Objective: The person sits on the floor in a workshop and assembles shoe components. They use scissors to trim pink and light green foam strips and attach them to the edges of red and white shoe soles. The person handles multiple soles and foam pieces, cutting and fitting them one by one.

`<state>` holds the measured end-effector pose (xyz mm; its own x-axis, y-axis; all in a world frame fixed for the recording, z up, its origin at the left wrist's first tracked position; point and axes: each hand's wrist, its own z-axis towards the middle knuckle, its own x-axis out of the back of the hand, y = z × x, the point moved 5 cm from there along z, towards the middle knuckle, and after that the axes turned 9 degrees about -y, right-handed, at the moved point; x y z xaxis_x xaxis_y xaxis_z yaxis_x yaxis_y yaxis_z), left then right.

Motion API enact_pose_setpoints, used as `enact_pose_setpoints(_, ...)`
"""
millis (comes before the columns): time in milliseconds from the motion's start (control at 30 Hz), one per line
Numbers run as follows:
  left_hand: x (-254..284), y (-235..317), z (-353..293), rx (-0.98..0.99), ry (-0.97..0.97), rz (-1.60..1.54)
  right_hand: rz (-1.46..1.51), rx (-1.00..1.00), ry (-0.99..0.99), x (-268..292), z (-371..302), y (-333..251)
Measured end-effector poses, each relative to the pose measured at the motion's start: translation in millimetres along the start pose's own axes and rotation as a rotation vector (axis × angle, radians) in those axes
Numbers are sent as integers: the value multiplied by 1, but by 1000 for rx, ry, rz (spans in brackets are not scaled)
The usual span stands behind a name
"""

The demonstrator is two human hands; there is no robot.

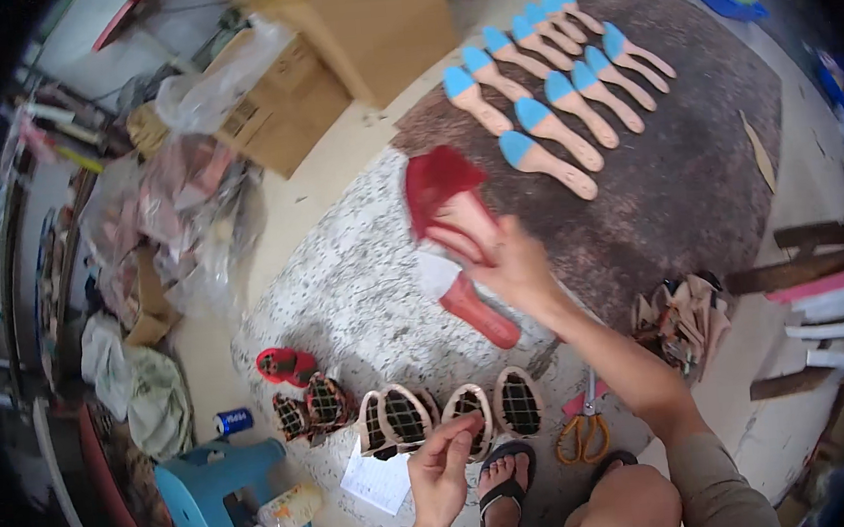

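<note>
My right hand [516,261] is closed on a dark red slipper [444,192] with a pale pinkish inner, smeared by motion. Just beneath that hand is an insole [480,310], white at one end and red along the rest; whether it touches the hand I cannot tell. Lower down, my left hand [441,475] has its fingers loosely bent, thumb and fingertips a little apart, and nothing visible between them. It hovers in front of a row of pale-rimmed shoe uppers [519,401] with dark checked lining, partly covering one of them.
Rows of blue-and-tan insoles [559,134] lie on a dark mat [701,152]. Orange-handled scissors [582,437] are by my feet. A red shoe piece [286,366], white paper [378,480], blue stool [212,488], bottle [291,512] and can [233,421] stand left. Cardboard boxes [286,106] are behind.
</note>
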<state>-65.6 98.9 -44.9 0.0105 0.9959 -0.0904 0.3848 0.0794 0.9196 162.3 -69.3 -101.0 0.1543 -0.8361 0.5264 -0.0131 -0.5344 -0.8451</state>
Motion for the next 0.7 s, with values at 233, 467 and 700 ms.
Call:
enact_pose_setpoints(233, 52, -6, -44, 24, 192, 18, -60, 67, -362, -243, 39, -47)
enact_pose_setpoints(467, 87, -21, -83, 116, 469, -35, -165, 44, -238, -252, 95, -27)
enact_pose_setpoints(700, 89, -38, -87, 235, 390, 104, -144, 316, -170, -232, 61, -36)
